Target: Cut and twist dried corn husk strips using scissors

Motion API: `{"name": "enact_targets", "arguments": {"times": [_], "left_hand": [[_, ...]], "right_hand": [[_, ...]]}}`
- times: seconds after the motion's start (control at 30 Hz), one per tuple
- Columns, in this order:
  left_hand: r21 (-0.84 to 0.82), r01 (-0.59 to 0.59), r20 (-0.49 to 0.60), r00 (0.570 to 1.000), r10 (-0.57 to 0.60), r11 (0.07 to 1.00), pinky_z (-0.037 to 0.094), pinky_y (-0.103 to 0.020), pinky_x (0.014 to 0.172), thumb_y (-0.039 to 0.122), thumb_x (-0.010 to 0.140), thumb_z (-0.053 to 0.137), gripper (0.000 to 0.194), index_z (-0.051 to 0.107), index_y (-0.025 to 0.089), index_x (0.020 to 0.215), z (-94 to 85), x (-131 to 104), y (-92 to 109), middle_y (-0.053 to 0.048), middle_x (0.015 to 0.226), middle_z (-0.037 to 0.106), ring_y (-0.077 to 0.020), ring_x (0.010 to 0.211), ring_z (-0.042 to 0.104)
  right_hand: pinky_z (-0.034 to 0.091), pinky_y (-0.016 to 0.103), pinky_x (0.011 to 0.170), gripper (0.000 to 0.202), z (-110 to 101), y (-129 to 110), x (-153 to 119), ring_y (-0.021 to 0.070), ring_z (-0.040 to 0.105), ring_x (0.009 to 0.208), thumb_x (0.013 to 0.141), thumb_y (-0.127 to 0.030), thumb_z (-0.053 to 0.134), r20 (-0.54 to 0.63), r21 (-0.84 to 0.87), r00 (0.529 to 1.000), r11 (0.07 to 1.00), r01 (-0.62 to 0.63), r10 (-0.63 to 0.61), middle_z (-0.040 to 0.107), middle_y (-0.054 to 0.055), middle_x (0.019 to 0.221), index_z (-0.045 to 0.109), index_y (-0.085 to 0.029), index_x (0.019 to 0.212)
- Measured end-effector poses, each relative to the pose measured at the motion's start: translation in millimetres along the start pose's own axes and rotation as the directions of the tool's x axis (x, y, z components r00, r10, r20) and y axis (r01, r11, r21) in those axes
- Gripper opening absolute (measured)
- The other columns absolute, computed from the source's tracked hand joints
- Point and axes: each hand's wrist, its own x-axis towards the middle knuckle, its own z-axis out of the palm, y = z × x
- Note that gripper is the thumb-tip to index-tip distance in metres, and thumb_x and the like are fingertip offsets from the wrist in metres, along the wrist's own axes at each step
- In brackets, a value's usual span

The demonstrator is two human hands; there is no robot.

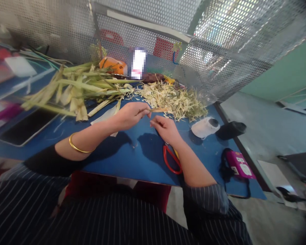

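Note:
My left hand [132, 115], with a gold bangle on its forearm, is closed in a pinch on a narrow tan plant strip [159, 110] that points to the right. Just below the strip my right hand [167, 128] has its fingertips pressed together; whatever is between them is too small to make out. The two hands nearly meet above the blue table [127, 154]. Red-handled scissors [168, 160] lie under my right wrist, partly covered by it. Beyond the hands spreads a heap of pale, cut plant pieces [173, 98].
Long green-yellow stalks [76, 85] are piled at the left back. A white thread cone [205, 127] and a black thread cone [232, 130] lie on the right, with a purple box [241, 165] nearer. An orange object [114, 65] stands before the perforated metal screen [148, 20].

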Motion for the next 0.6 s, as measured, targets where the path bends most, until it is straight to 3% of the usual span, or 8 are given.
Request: {"name": "enact_targets", "arguments": {"times": [0.1, 0.2, 0.3, 0.4, 0.5, 0.6], "left_hand": [[0.014, 0.08, -0.077, 0.994, -0.079, 0.997, 0.036, -0.024, 0.062, 0.017, 0.087, 0.042, 0.024, 0.066, 0.015, 0.082, 2.1, 1, -5, -0.002, 0.069, 0.06, -0.0117, 0.063, 0.051], [0.015, 0.116, -0.055, 0.992, -0.116, 0.993, 0.036, -0.024, 0.06, 0.017, 0.085, 0.044, 0.024, 0.067, 0.015, 0.076, 6.7, 1, -8, -0.001, 0.066, 0.062, -0.0115, 0.061, 0.052], [-0.023, 0.151, -0.052, 0.987, -0.152, 0.988, 0.037, -0.024, 0.059, 0.02, 0.084, 0.046, 0.024, 0.067, 0.016, 0.073, 12.1, 0, -7, -0.001, 0.062, 0.063, -0.0112, 0.058, 0.052], [-0.033, 0.195, -0.105, 0.975, -0.198, 0.98, 0.038, -0.024, 0.059, 0.022, 0.083, 0.049, 0.022, 0.068, 0.016, 0.073, 15.2, -1, -5, -0.001, 0.062, 0.064, -0.0112, 0.056, 0.054], [0.024, 0.207, -0.142, 0.969, -0.201, 0.978, 0.038, -0.025, 0.061, 0.023, 0.084, 0.05, 0.021, 0.069, 0.017, 0.077, 16.5, -1, -5, -0.002, 0.065, 0.066, -0.0123, 0.06, 0.057], [0.13, 0.174, -0.162, 0.975, -0.153, 0.976, 0.039, -0.026, 0.064, 0.023, 0.085, 0.049, 0.022, 0.07, 0.017, 0.081, 19.1, -2, -8, -0.004, 0.074, 0.069, -0.0143, 0.067, 0.059]], "right_hand": [[0.042, 0.028, 0.068, 0.018, 5, -13, -7, 0.0134, 0.054, 0.073, 0.089, -0.026, 0.05, -0.068, -0.21, 0.964, 0.948, 0.238, -0.257, 0.059, 0.005, 0.09, 0.06, -0.019, 0.076], [0.046, 0.034, 0.078, 0.017, 7, -23, -11, 0.0157, 0.057, 0.086, 0.091, -0.027, 0.047, -0.132, -0.036, 0.938, 0.947, 0.319, -0.321, 0.056, 0.009, 0.116, 0.057, -0.021, 0.079], [0.047, 0.034, 0.078, 0.018, 11, -26, -12, 0.0157, 0.058, 0.084, 0.096, -0.027, 0.039, -0.066, 0.153, 0.965, 0.953, 0.263, -0.255, 0.062, 0.006, 0.096, 0.052, -0.022, 0.084], [0.043, 0.032, 0.07, 0.018, 16, -26, -12, 0.0158, 0.051, 0.072, 0.095, -0.025, 0.038, -0.012, 0.004, 0.957, 0.957, 0.288, -0.288, 0.055, 0.003, 0.076, 0.048, -0.021, 0.08], [0.039, 0.032, 0.066, 0.016, 19, -28, -13, 0.0168, 0.046, 0.07, 0.093, -0.021, 0.037, 0.008, -0.139, 0.927, 0.918, 0.372, -0.375, 0.05, 0.003, 0.074, 0.043, -0.022, 0.078], [0.038, 0.032, 0.065, 0.015, 19, -32, -14, 0.0174, 0.045, 0.071, 0.092, -0.018, 0.037, 0.042, -0.156, 0.902, 0.889, 0.431, -0.43, 0.049, 0.004, 0.074, 0.041, -0.022, 0.078]]}}
